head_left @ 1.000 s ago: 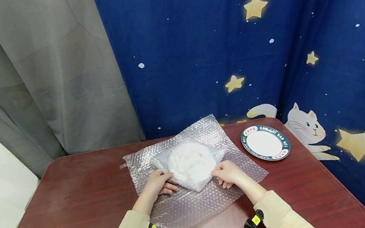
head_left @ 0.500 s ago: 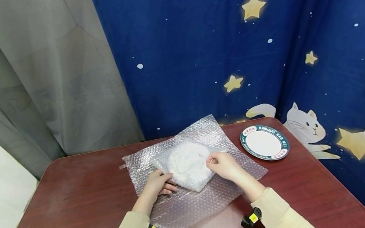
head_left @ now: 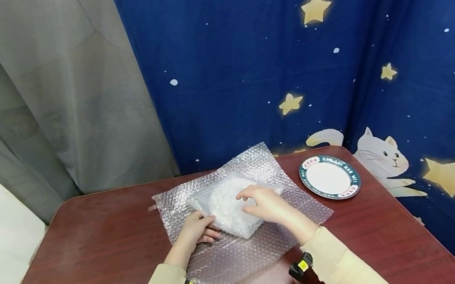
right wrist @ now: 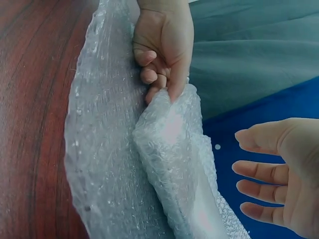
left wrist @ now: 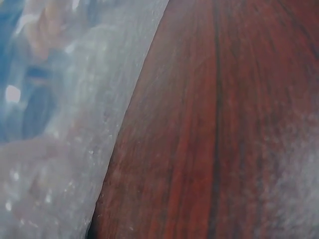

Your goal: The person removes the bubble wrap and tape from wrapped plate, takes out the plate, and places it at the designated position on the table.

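A bubble-wrapped bundle [head_left: 224, 207] lies on a larger bubble wrap sheet [head_left: 246, 260] in the head view. Something round and white shows through its folded layers. My left hand [head_left: 196, 228] grips the bundle's near left edge, thumb on top, and the right wrist view shows those fingers [right wrist: 175, 82] at one end of the fold. Over the bundle's right half is my right hand [head_left: 264, 204], holding nothing. Its fingers [right wrist: 261, 172] are spread and slightly bent in the right wrist view. The left wrist view has only blurred bubble wrap [left wrist: 84, 99] beside bare wood.
A white plate [head_left: 329, 178] with a green lettered rim sits at the table's back right. The dark red wooden table [head_left: 94, 262] reaches back to grey and blue curtains [head_left: 232, 61]. A small clear strip sticks out at the sheet's left corner.
My right hand has let go of the bundle's right edge, lifted, and moved left over its top, fingers opening. The left hand has kept its grip in place.
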The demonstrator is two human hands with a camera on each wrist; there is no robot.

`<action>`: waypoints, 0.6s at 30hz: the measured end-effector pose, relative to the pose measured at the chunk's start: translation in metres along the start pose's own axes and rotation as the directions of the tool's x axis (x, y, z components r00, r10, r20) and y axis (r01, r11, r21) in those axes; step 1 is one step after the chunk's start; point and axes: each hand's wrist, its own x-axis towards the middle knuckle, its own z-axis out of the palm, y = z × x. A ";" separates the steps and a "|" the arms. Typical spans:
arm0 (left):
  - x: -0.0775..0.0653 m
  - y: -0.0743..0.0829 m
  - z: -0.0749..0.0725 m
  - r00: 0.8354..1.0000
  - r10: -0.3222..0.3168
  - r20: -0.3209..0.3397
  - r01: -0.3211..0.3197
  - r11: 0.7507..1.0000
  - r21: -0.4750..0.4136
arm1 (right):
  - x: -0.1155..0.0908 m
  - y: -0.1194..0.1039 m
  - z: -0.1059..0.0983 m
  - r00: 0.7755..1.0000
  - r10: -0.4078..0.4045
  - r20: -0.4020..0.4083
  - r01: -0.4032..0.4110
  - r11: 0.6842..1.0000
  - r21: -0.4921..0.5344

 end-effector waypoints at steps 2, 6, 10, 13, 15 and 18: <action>0.000 -0.001 0.000 1.000 0.000 -0.007 0.000 1.000 0.011 | 0.003 -0.001 0.002 0.999 -0.036 0.016 0.037 0.998 -0.047; 0.000 -0.002 -0.001 1.000 -0.002 -0.008 0.002 1.000 0.018 | 0.009 -0.002 0.007 0.994 -0.094 0.063 0.101 0.988 -0.121; 0.000 -0.004 -0.002 1.000 -0.004 0.002 0.004 1.000 0.011 | 0.015 -0.003 0.013 0.989 -0.117 0.087 0.132 0.975 -0.181; 0.000 -0.004 -0.002 1.000 0.002 0.004 -0.002 1.000 0.007 | 0.020 -0.004 0.017 0.987 -0.111 0.112 0.134 0.963 -0.232; 0.001 -0.003 -0.001 1.000 0.006 0.002 -0.006 1.000 0.003 | 0.023 -0.005 0.020 0.984 -0.101 0.144 0.138 0.950 -0.280; 0.001 -0.002 0.000 1.000 0.010 0.001 -0.010 1.000 0.001 | 0.027 -0.008 0.023 0.978 -0.089 0.187 0.150 0.927 -0.342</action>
